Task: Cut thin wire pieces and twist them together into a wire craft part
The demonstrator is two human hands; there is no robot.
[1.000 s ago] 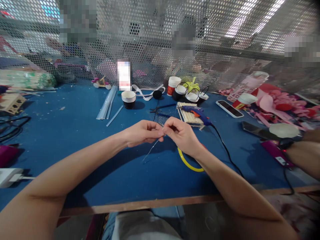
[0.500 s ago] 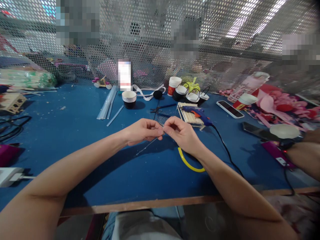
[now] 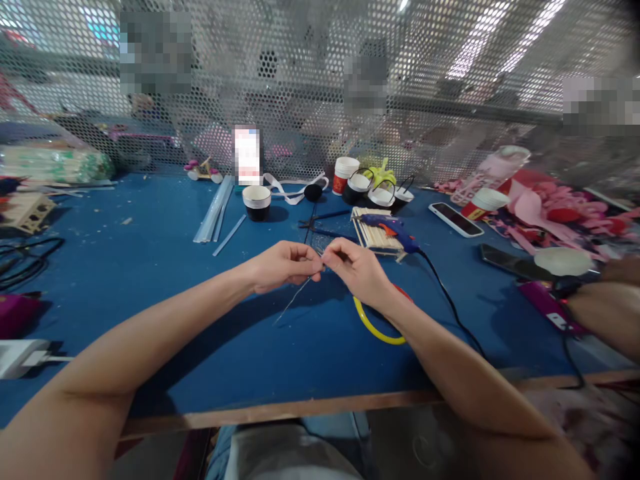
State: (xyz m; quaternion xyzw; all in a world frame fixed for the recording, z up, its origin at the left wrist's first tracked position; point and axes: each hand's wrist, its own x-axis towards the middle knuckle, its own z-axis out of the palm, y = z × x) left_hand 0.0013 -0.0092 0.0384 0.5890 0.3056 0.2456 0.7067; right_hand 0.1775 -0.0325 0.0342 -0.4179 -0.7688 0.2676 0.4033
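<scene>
My left hand and my right hand meet fingertip to fingertip above the middle of the blue table. Both are closed in a pinch on a thin pale strand, which hangs down and to the left from the fingers toward the table top. A yellow loop with a bit of red lies on the table just under my right wrist. Beyond my hands lies a blue glue gun on a stack of wooden sticks, its black cord running toward the table's front edge.
Clear glue sticks, a black paper cup, more cups and dark scissors sit farther back. Phones and pink craft pieces lie right; another person's arm rests there. Cables lie left. A perforated metal screen closes the back.
My hands have stayed together in the same place, working the strand. Its hanging end has swung a little. The view has shifted slightly.
</scene>
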